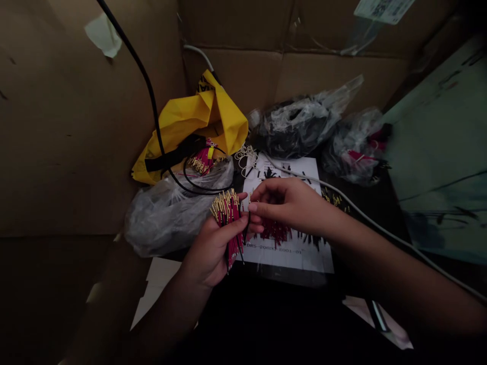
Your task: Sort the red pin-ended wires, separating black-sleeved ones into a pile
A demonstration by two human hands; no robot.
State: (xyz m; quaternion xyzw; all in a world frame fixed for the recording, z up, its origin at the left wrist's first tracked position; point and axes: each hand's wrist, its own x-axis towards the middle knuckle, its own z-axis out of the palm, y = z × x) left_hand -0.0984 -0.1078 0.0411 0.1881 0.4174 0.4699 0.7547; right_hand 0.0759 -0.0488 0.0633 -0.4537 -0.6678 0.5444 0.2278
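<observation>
My left hand is closed around a bundle of thin red and black wires whose gold-coloured tips point up and away from me. Close beside it, my right hand pinches a single black wire with a gold tip between thumb and forefinger. Under the hands lies a white printed sheet. Loose red wires are spread on it, partly hidden by my right hand, with short black pieces to their right. More gold-tipped pieces lie behind my right forearm.
A yellow bag and a clear plastic bag stand at the left, another red wire bundle between them. Two plastic bags sit at the back. A black cable hangs across the left; a grey cable crosses the right. Cardboard walls the back.
</observation>
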